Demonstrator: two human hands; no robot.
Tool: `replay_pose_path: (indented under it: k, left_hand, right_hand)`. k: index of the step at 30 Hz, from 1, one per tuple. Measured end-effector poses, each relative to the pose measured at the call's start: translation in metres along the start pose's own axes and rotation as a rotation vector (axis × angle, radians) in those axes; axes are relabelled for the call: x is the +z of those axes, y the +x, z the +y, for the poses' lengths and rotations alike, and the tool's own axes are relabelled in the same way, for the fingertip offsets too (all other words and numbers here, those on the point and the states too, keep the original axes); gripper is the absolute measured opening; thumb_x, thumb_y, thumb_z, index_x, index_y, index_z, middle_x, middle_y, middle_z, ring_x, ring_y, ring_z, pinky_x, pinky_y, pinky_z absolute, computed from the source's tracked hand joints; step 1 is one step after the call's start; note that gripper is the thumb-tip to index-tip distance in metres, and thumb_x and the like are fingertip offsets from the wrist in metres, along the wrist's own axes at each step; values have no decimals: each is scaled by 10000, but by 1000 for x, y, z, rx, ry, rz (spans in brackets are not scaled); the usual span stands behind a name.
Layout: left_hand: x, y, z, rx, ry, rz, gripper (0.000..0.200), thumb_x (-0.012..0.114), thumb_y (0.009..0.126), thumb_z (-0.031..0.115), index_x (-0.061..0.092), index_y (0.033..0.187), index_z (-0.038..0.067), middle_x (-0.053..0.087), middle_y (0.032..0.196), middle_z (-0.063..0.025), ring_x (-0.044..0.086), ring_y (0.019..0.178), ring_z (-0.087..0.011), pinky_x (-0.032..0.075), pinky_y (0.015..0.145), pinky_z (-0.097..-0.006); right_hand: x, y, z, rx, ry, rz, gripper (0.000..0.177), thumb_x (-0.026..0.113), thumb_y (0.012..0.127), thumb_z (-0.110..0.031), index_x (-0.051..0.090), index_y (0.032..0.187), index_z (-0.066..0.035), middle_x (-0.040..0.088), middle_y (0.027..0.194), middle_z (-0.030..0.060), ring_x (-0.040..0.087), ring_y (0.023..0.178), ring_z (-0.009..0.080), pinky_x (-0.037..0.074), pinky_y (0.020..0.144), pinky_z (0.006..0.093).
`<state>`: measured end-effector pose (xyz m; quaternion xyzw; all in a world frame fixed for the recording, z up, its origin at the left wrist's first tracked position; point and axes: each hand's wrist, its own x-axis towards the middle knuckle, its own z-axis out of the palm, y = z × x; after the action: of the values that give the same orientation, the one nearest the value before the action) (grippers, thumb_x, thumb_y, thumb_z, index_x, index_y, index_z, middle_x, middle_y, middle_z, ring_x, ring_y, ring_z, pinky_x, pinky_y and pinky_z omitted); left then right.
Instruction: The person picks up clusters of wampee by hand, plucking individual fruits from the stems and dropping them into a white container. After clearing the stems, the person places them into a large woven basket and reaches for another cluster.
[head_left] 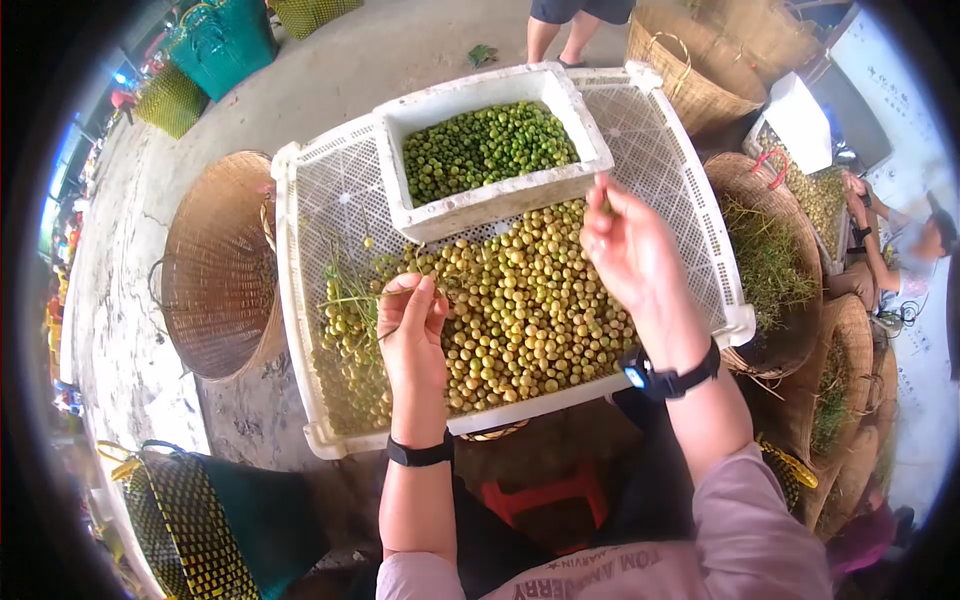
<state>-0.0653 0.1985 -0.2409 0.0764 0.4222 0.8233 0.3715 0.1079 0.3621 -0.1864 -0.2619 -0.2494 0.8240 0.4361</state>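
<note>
My left hand (410,315) is closed in a pinch on a thin green stem (352,299) over the left part of a white slotted plastic tray (345,180). Below and between my hands lies a wide heap of small round yellow-green fruits (530,310). My right hand (632,245) is raised at the heap's right side, beside the front corner of a white foam box (490,210). What looks like a small green fruit (607,204) shows between its thumb and fingers. Darker green fruits (485,150) fill the bottom of the box.
A woven basket (215,265) stands left of the tray; another basket (765,260) with stripped stems stands right. Further baskets line the right side, where a person (900,250) sits. Another person's legs (565,35) are beyond the tray. A red stool (545,495) is underneath.
</note>
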Motion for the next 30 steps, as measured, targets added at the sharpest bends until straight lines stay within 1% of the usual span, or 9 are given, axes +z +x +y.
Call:
replay_pose_path:
  k: [5,11,13,17,20,23,24,25,30]
  left_hand:
    - [-10,5,10,-39,-20,4,103,603,891,6,628,912,103,623,856,6,583,738,-66,515,645,-194]
    - [-7,3,17,-48,45,-17,35,602,918,82,600,950,94,609,880,-1,582,784,-75,513,693,-203]
    - [-3,0,14,-17,56,-45,37,592,929,104,594,960,83,608,873,0,580,776,-74,509,682,-205]
    - [7,-11,-1,-76,68,-172,91,575,946,146,584,997,72,607,916,-4,584,808,-86,508,736,-244]
    - [29,-33,-2,-213,336,-472,401,592,939,260,481,1262,50,561,1144,-83,542,1069,-164,448,923,-311]
    - [26,-41,-24,-93,650,-650,725,699,855,235,307,1430,33,393,1370,-164,519,1147,-278,480,899,-362]
    - [27,-44,-21,-121,676,-642,731,695,859,220,290,1438,32,420,1361,-180,510,1187,-277,490,889,-370]
    - [23,-43,-23,-94,674,-627,630,683,869,217,379,1384,19,535,1247,-151,561,1127,-224,492,883,-340]
    - [-10,-31,22,200,898,-275,257,676,859,148,635,1083,30,656,974,-64,607,852,-115,503,747,-260]
  right_hand:
    - [47,98,8,-179,-180,1,186,561,922,-192,602,1039,-53,595,942,46,540,814,136,437,743,302]
    - [80,83,32,-461,-1132,-362,488,434,979,-457,586,1201,-49,586,1229,81,505,1195,188,366,1042,364]
    - [91,36,40,-197,-1348,-703,474,573,923,-413,568,1185,-18,585,1247,110,559,1143,235,418,993,375]
    - [62,-26,52,-680,-1984,-819,393,647,856,-315,597,1093,-6,663,948,127,645,932,261,491,849,399]
    - [23,-43,27,-451,-2026,-624,290,613,872,-236,606,1068,-23,666,853,128,660,821,272,507,735,397]
    - [-40,-51,-20,-572,-1820,-214,185,527,919,-208,630,964,-61,655,782,121,641,689,265,480,605,382]
    - [-54,-58,-44,-328,-1525,65,213,500,934,-229,638,998,-80,657,782,121,642,688,257,479,601,370]
    - [-85,-52,-75,-745,-1917,110,248,481,952,-253,634,1055,-87,667,802,125,644,698,290,480,605,390]
    - [-201,-50,-198,-383,-2539,837,546,493,935,-465,492,1300,-59,585,1212,207,568,1113,372,461,896,443]
